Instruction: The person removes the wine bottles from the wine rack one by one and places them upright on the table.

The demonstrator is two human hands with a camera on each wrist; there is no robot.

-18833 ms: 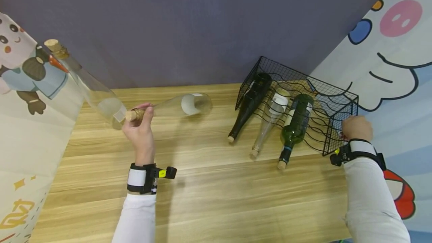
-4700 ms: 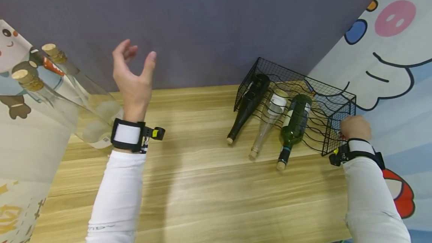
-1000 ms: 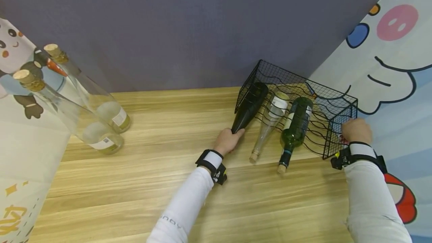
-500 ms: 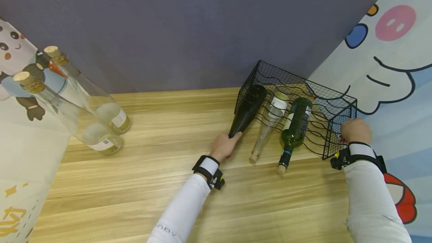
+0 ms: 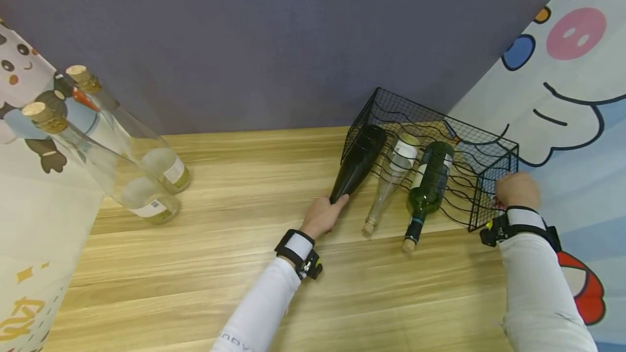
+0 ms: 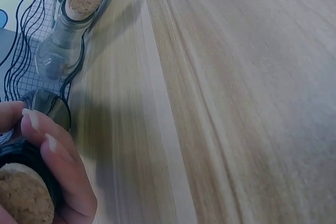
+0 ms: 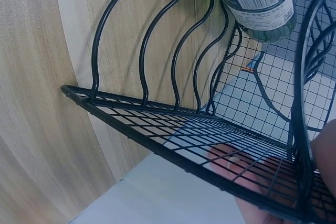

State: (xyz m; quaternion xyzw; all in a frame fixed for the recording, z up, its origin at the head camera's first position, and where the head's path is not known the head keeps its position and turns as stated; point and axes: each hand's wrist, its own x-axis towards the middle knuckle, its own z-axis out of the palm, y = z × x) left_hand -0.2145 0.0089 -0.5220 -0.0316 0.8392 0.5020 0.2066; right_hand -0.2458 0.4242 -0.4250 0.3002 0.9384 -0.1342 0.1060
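My left hand [image 5: 323, 217] grips the neck of a dark wine bottle [image 5: 359, 162], which lies with its base in a black wire wine rack [image 5: 517, 146]. In the left wrist view, the fingers [image 6: 63, 166] curl round the neck, just behind its cork [image 6: 25, 195]. Beside it in the rack lie a clear corked bottle [image 5: 386, 186] and a green corked bottle [image 5: 425, 197], necks towards me. My right hand [image 5: 518, 190] holds the rack's right end; in the right wrist view, its fingers [image 7: 236, 169] show through the mesh and the thumb side is partly cut off.
Two clear corked bottles stand upright on the wooden tabletop [image 5: 220, 265] at the left, a nearer one [image 5: 110, 175] and a farther one [image 5: 142, 143]. A grey panel [image 5: 254, 42] rises behind. Printed cartoon sheets flank both sides.
Earlier my left hand held a clear bottle, which now stands upright at the left. It then took the dark bottle's neck and has drawn it slightly towards me. The right hand stays on the rack.
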